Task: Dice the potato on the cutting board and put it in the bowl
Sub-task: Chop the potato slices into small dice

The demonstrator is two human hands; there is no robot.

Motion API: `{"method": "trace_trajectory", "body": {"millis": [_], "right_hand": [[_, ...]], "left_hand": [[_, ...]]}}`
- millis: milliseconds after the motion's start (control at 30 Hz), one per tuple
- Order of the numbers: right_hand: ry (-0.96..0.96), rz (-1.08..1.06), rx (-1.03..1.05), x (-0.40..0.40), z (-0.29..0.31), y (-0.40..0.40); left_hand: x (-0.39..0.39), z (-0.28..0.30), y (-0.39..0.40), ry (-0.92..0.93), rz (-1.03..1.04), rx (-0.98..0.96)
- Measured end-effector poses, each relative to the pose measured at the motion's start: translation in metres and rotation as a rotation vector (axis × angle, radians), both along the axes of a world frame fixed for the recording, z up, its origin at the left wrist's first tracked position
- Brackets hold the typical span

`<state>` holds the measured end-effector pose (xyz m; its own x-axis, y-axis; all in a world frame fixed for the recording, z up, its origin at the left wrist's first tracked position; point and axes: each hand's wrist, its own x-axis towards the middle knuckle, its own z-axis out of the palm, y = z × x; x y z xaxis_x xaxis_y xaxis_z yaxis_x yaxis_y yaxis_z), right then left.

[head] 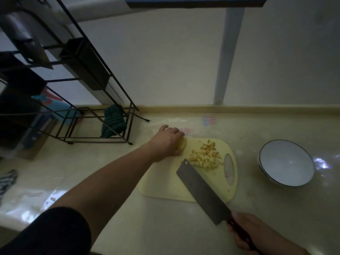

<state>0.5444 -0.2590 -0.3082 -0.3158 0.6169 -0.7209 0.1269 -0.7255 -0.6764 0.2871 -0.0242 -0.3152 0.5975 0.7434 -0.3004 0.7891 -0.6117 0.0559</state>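
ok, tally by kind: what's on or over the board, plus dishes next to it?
Cutting board: 1
Cleaver, held by the right hand: 1
Uncut potato piece, under the left hand: 1
Pile of diced potato: 1
Bowl, empty: 1
Total: 5

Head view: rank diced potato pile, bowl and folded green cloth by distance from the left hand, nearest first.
From the left hand, which grips the uncut potato piece:
1. Diced potato pile: just to its right, on the cutting board.
2. Folded green cloth: to its left, inside the wire rack's base.
3. Bowl: far right, off the board, empty.
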Motion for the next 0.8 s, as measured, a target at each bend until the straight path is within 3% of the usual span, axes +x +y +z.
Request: {"method": "trace_trajectory", "body": {"millis": [233,433,633,800], "right_hand": [[-0.012,0.054,-0.122,0.002,-0.002,0.011],[-0.024,-0.091,-0.091,0.021,0.004,0.029],[-0.006,-0.12,-0.056,0.022,0.007,0.032],[0.051,-0.187,-0.015,0.007,0.006,0.021]], "left_hand": [[-0.004,0.007,-0.009,-0.18,0.173,-0.118],[-0.003,0.005,-0.016,-0.275,0.23,-0.111],[-0.001,0.004,-0.03,-0.439,0.235,-0.047],[-0.012,-0.017,-0.07,-0.572,0.144,0.118]]}}
